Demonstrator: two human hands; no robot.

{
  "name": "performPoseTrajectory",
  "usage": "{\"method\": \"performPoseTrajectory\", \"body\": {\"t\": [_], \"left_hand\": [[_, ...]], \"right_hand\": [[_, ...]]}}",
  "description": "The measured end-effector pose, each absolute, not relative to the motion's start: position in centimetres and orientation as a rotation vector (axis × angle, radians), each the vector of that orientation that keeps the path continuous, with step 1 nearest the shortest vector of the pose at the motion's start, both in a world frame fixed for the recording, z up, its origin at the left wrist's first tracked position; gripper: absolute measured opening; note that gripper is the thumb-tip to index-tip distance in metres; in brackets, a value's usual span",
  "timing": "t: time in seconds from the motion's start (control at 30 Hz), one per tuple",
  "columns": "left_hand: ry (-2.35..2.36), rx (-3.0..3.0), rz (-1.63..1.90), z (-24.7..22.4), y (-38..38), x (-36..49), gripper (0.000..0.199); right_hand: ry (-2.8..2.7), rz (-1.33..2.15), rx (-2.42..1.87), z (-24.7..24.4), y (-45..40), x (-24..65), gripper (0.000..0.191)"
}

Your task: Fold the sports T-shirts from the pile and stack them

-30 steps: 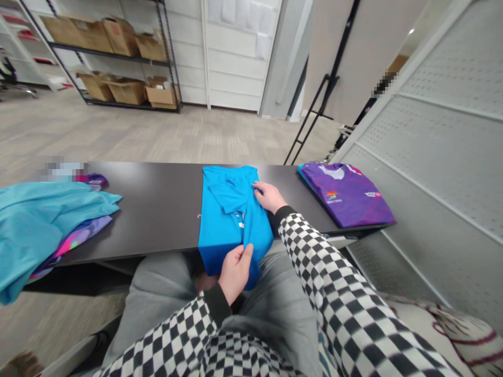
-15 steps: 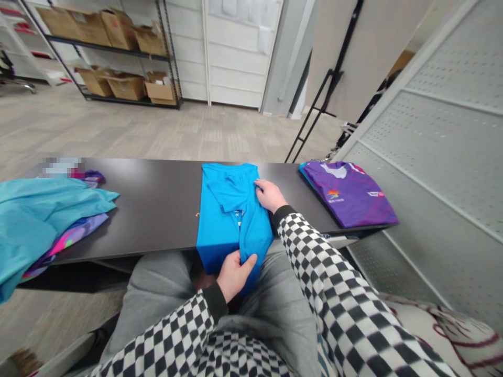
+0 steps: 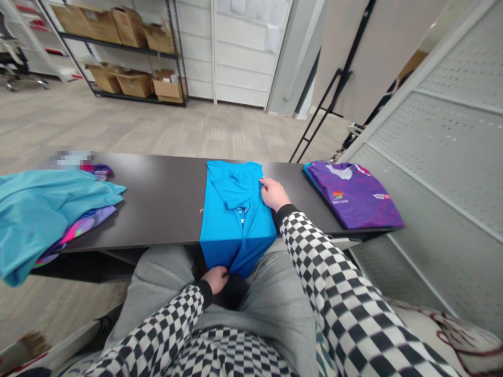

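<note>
One partly folded blue shirt (image 3: 222, 222), one dark table (image 3: 165, 193), seven cardboard boxes (image 3: 135, 84).

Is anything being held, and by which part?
The left hand pinches the blue shirt by its hanging bottom edge; the right hand touches its side, but whether it grips is unclear.

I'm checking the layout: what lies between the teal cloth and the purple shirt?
The head view shows the blue shirt, partly on the table, the right hand at its edge.

Bright blue shirt (image 3: 231, 225), partly folded
</note>
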State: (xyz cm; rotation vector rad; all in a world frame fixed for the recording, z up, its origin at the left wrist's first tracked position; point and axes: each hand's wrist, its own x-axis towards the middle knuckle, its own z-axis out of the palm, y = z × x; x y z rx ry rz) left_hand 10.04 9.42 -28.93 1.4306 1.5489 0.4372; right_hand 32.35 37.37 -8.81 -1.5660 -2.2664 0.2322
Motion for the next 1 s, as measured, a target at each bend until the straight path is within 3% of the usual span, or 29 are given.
{"method": "performPoseTrajectory", "body": {"t": [0.07, 0.17, 0.33, 0.57, 0.8, 1.0], "left_hand": [[1.561, 1.443, 0.447, -29.2, 9.6, 10.3, 0.013], [1.565, 1.453, 0.541, -28.7, 10.0, 11.6, 0.037], [1.38, 1.341, 0.953, -25.1, 10.1, 14.1, 0.033], [1.35, 1.119, 1.281, -18.7, 11.0, 15.7, 0.048], [1.281, 1.082, 1.29, -13.7, 10.8, 16.2, 0.063], [1.351, 1.068, 1.196, -14.9, 10.8, 15.7, 0.07]], "right_hand": [[-2.266, 0.232, -1.564, -8.7, 37.3, 32.3, 0.055], [-2.265, 0.227, -1.56, -8.7, 37.3, 32.3, 0.054], [-2.257, 0.234, -1.56, -8.7, 37.3, 32.3, 0.054], [-2.25, 0.24, -1.556, -8.5, 37.1, 32.2, 0.054], [-2.245, 0.236, -1.543, -8.5, 37.1, 32.2, 0.054], [-2.247, 0.218, -1.545, -8.6, 37.1, 32.3, 0.053]]}}
